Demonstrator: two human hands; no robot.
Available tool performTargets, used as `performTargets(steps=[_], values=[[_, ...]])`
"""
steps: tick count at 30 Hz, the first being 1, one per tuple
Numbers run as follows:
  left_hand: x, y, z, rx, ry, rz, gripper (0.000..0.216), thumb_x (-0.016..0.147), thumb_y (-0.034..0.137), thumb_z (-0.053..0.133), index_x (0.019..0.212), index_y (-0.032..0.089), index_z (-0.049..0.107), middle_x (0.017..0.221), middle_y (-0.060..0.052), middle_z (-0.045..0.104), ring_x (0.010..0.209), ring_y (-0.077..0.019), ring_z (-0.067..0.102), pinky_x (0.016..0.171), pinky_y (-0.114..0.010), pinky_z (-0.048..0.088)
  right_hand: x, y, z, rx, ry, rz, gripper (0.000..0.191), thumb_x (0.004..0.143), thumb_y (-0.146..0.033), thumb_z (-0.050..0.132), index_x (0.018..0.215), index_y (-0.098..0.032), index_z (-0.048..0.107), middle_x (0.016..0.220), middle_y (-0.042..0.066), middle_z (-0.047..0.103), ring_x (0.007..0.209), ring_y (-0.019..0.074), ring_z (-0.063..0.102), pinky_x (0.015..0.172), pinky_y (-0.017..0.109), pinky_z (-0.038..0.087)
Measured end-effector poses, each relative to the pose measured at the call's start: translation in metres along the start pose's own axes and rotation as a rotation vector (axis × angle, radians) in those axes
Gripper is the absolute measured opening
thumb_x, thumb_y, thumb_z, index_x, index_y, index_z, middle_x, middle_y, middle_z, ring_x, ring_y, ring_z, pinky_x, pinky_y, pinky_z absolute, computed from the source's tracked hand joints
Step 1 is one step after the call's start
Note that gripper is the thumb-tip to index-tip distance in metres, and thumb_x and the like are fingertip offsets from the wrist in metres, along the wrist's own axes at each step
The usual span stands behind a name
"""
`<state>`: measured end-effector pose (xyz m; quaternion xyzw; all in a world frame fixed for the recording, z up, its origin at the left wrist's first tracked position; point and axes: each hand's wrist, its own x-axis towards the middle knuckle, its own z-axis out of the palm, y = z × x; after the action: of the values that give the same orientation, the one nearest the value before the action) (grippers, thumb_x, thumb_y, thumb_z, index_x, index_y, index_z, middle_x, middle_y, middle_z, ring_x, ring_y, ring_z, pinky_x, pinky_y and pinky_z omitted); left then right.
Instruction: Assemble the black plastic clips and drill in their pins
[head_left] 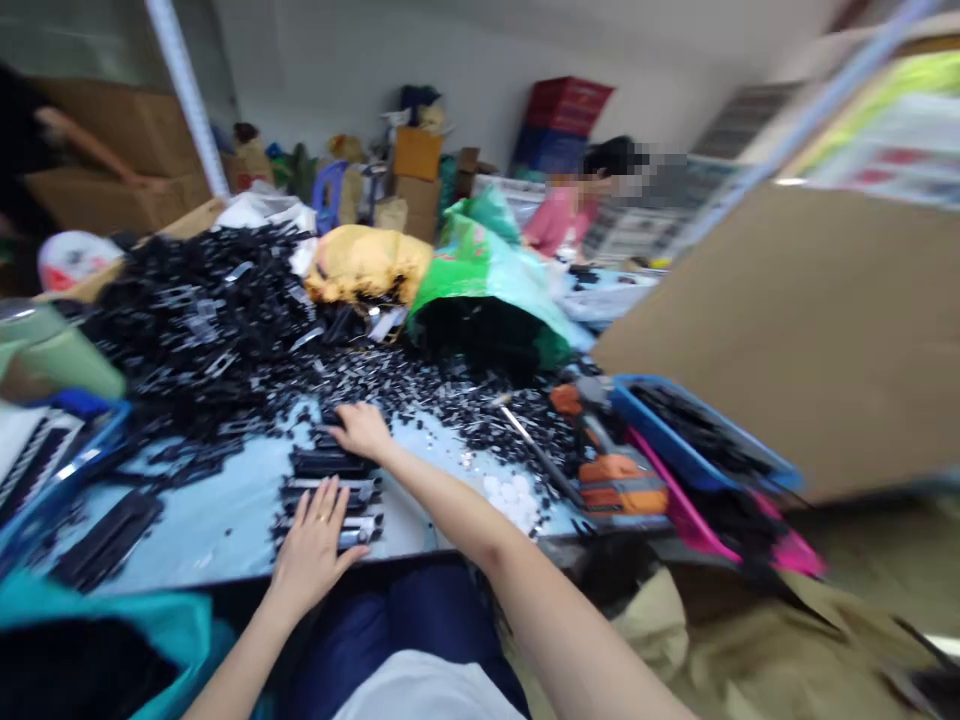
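Note:
My left hand (313, 545) lies flat with fingers spread on a stack of black and silver parts (330, 495) near the table's front edge. A ring shows on one finger. My right hand (362, 430) reaches further in, fingers curled down onto the far end of the same row of parts, beside a big heap of small black plastic pieces (202, 310). What the right fingers hold, if anything, is hidden. The parts rest on a pale blue tabletop (217, 520).
An orange and grey power tool (611, 465) lies right of my arm, next to a blue tray (697, 430) and a pink tray (720, 530). A green sack (487, 290) and a yellow bag (367, 262) sit behind the heap. A big cardboard sheet (810, 330) stands at right. A person in pink (562, 215) sits beyond.

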<state>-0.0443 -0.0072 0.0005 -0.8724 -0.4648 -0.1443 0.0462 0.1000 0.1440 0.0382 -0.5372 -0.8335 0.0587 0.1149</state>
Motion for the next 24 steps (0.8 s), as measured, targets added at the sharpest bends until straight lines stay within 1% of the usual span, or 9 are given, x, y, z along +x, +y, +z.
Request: performTargets(steps=[4, 6, 8, 10, 14, 16, 18, 21, 24], values=[[0.004, -0.003, 0.015, -0.004, 0.034, -0.012, 0.080, 0.078, 0.067, 0.035, 0.129, 0.007, 0.047, 0.138, -0.020, 0.040, 0.130, -0.0343, 0.033, 0.104, -0.052, 0.028, -0.007, 0.008, -0.004, -0.009, 0.092, -0.057, 0.040, 0.086, -0.050, 0.046, 0.113, -0.021, 0.055, 0.127, 0.006, 0.053, 0.111, 0.0228, 0.048, 0.089, 0.036, 0.040], [0.011, -0.003, 0.017, -0.007, 0.023, -0.018, 0.081, 0.078, 0.067, 0.031, 0.128, 0.006, 0.049, 0.138, -0.020, 0.040, 0.130, -0.0348, 0.033, 0.104, -0.051, 0.028, -0.021, 0.016, -0.014, 0.004, 0.177, -0.063, 0.040, 0.086, -0.051, 0.047, 0.113, -0.022, 0.056, 0.134, 0.005, 0.047, 0.116, 0.0217, 0.044, 0.093, 0.036, 0.038], [0.024, -0.003, 0.013, -0.009, 0.009, -0.036, 0.082, 0.079, 0.066, 0.027, 0.129, 0.003, 0.047, 0.139, -0.021, 0.038, 0.131, -0.0353, 0.030, 0.104, -0.051, 0.028, -0.042, 0.026, -0.028, 0.038, 0.227, -0.051, 0.039, 0.087, -0.049, 0.047, 0.112, -0.022, 0.057, 0.132, 0.006, 0.049, 0.117, 0.0198, 0.044, 0.095, 0.034, 0.037], [0.048, -0.005, 0.006, -0.016, -0.012, -0.074, 0.083, 0.080, 0.064, 0.025, 0.130, 0.000, 0.044, 0.139, -0.024, 0.036, 0.133, -0.0368, 0.026, 0.104, -0.051, 0.027, -0.069, 0.041, -0.046, 0.069, 0.243, -0.023, 0.035, 0.087, -0.045, 0.049, 0.109, -0.020, 0.059, 0.126, 0.007, 0.054, 0.115, 0.0177, 0.047, 0.096, 0.033, 0.036], [0.111, -0.018, -0.005, -0.064, -0.081, -0.205, 0.084, 0.080, 0.060, 0.026, 0.130, -0.006, 0.040, 0.136, -0.030, 0.035, 0.132, -0.0401, 0.025, 0.104, -0.048, 0.026, -0.128, 0.085, -0.089, 0.045, 0.293, 0.089, 0.031, 0.087, -0.040, 0.052, 0.106, -0.016, 0.061, 0.121, 0.009, 0.057, 0.113, 0.0154, 0.048, 0.097, 0.030, 0.035], [0.138, -0.026, -0.004, -0.083, -0.103, -0.290, 0.082, 0.080, 0.059, 0.025, 0.131, -0.004, 0.039, 0.140, -0.029, 0.029, 0.133, -0.0404, 0.021, 0.103, -0.051, 0.025, -0.159, 0.110, -0.113, -0.007, 0.348, 0.196, 0.032, 0.086, -0.040, 0.053, 0.106, -0.016, 0.061, 0.121, 0.009, 0.057, 0.114, 0.0156, 0.047, 0.098, 0.030, 0.035], [0.153, -0.032, 0.000, -0.091, -0.169, -0.353, 0.080, 0.081, 0.060, 0.023, 0.134, 0.001, 0.037, 0.145, -0.025, 0.023, 0.135, -0.0386, 0.017, 0.103, -0.055, 0.023, -0.191, 0.135, -0.139, -0.081, 0.421, 0.372, 0.033, 0.086, -0.040, 0.053, 0.107, -0.016, 0.061, 0.121, 0.009, 0.056, 0.114, 0.0171, 0.046, 0.098, 0.031, 0.035], [0.160, -0.034, 0.007, -0.055, -0.297, -0.357, 0.084, 0.079, 0.063, 0.024, 0.138, 0.004, 0.031, 0.147, -0.020, 0.023, 0.136, -0.0330, 0.017, 0.106, -0.057, 0.014, -0.237, 0.169, -0.175, -0.190, 0.513, 0.772, 0.039, 0.084, -0.039, 0.054, 0.113, -0.014, 0.057, 0.122, 0.013, 0.054, 0.114, 0.0227, 0.045, 0.095, 0.037, 0.037], [0.158, -0.029, 0.009, -0.029, -0.333, -0.370, 0.084, 0.079, 0.063, 0.025, 0.139, 0.004, 0.028, 0.147, -0.020, 0.023, 0.136, -0.0321, 0.020, 0.106, -0.058, 0.009, -0.269, 0.199, -0.196, -0.111, 0.462, 1.123, 0.052, 0.080, -0.041, 0.058, 0.119, -0.008, 0.051, 0.122, 0.020, 0.051, 0.115, 0.0289, 0.044, 0.094, 0.041, 0.036]])
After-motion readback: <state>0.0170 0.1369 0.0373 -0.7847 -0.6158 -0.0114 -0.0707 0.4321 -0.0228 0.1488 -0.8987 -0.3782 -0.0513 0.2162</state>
